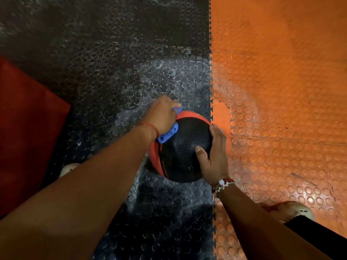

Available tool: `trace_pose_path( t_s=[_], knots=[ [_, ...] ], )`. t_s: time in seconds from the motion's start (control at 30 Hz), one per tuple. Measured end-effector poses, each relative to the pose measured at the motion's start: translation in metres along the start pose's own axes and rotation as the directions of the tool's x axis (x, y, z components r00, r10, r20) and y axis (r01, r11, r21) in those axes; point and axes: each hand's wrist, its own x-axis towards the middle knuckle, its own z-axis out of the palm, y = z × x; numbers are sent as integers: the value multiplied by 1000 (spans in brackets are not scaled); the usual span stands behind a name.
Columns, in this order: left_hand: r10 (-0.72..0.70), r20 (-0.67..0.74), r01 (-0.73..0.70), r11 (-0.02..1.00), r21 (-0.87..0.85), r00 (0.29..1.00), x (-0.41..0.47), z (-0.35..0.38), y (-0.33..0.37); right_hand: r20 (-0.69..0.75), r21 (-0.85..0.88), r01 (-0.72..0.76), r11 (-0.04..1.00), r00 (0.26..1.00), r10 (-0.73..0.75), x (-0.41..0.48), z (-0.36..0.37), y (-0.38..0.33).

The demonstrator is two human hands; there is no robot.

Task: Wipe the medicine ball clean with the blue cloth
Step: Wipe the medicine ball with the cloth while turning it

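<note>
1. Here, a black and red medicine ball (185,147) sits on the studded black floor mat (105,68), right against the toothed seam where that mat meets the orange floor mat (281,81) on the right.
2. The left hand (162,114) is closed around a bunched blue cloth (169,133) and presses it onto the far left side of the ball; cloth shows at the fingertips and below the wrist.
3. A thin red thread (150,126) circles the left wrist.
4. The right hand (214,156) lies open and flat against the ball's right side, fingers pointing away, thumb spread across the black panel, gripping nothing.
5. A beaded bracelet (222,184) of red and white beads sits on the right wrist.
6. Pale shoe toes show near the left forearm (68,168) and at the near right (294,211).
7. A dark red slab (28,132) fills the left edge; what it is cannot be told.
</note>
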Motion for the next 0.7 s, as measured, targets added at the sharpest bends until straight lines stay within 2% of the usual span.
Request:
trace_pose_path(
  t_s=[0.03,0.1,0.17,0.27,0.33,0.4,0.47,0.53,0.6,0.67,0.7],
  knots=[
    [98,-7,-98,995,4,995,-8,2,8,-6,12,-14,1000,1000,14,3,0,-1],
    [347,11,-347,937,49,938,-29,11,25,-27,49,-79,996,996,81,9,1,-5],
    [468,69,-472,878,76,881,-36,19,25,-79,60,-126,990,988,131,11,4,-9],
    [383,72,-387,920,56,921,-21,20,13,-163,45,-148,988,975,153,6,8,-13],
    [236,5,-236,972,-9,972,-9,15,10,-183,57,-150,987,970,158,5,9,-12],
    [32,1,-32,996,-84,999,0,10,-3,-178,56,-145,988,972,153,5,6,-10],
    [-159,-4,157,976,-152,987,-2,10,-26,-166,51,-145,988,974,151,4,3,-8],
    [-269,-48,246,928,-280,962,-16,16,-39,-154,66,-162,985,973,170,3,0,-5],
    [-238,-181,175,935,-307,954,-35,25,-29,-151,104,-196,975,966,210,6,-3,-4],
    [-34,-291,-40,968,-246,956,-49,31,-4,-147,144,-252,957,951,272,12,-5,-4],
    [99,-287,-162,966,-202,953,-51,32,6,-144,160,-276,948,943,299,15,-5,-5]
  ],
)
